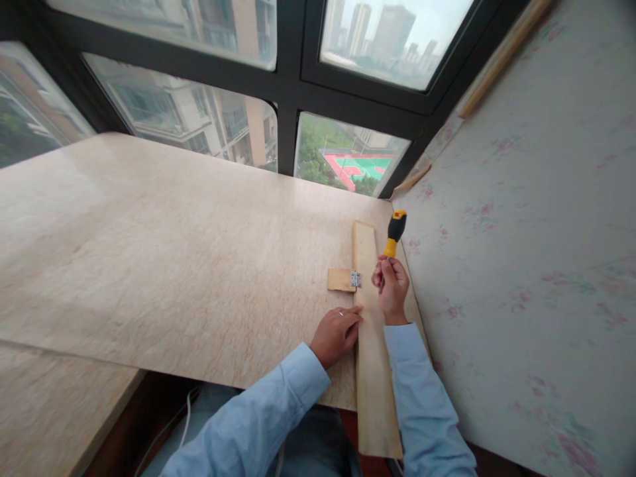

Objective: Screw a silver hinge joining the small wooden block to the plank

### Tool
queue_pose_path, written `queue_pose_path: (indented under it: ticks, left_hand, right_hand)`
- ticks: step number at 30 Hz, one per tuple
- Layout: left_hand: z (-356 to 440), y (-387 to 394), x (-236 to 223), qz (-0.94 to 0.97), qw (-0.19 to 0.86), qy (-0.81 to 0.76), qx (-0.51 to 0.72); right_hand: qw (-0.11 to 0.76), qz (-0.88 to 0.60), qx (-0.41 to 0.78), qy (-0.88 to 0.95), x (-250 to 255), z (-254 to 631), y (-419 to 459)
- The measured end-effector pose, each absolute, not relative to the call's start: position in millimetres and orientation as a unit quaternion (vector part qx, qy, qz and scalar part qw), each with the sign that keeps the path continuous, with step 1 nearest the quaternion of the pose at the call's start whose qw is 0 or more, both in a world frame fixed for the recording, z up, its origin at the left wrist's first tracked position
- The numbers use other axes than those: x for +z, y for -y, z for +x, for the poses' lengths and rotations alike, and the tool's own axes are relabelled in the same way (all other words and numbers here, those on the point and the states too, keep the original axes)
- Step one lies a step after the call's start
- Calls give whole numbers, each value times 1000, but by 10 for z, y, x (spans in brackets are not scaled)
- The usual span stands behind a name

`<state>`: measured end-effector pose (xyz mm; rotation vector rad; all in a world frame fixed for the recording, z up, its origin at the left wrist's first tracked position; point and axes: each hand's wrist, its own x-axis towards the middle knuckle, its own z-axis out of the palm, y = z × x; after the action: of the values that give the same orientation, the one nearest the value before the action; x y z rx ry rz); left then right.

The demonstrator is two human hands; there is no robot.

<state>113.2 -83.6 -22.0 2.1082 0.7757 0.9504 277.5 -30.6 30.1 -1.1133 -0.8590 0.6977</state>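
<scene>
A long pale wooden plank (373, 377) lies on the marble-patterned tabletop (173, 252), running away from me along the right wall. A small wooden block (340, 279) is joined to its left edge by a small metal hinge (356, 279). My right hand (392, 286) is closed around a screwdriver with a yellow and black handle (395, 232), held above the plank just right of the hinge. My left hand (338, 332) rests with curled fingers on the tabletop against the plank's left edge, holding nothing that I can see.
A flower-patterned wall (521, 265) rises close on the right. Dark-framed windows (288, 86) stand behind the table. A second tabletop section (50, 404) sits lower at the left, with a white cable (186, 417) hanging by my knees.
</scene>
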Motion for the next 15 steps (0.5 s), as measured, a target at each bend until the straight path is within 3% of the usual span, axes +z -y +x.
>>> queue_pose_path:
  ticks: [6, 15]
  left_hand:
    - [1131, 836, -227, 811, 342, -294, 372]
    - [1123, 827, -260, 806, 356, -284, 377]
  right_hand:
    - [662, -525, 385, 372, 311, 2872, 310]
    - [702, -463, 389, 377, 280, 2768, 334]
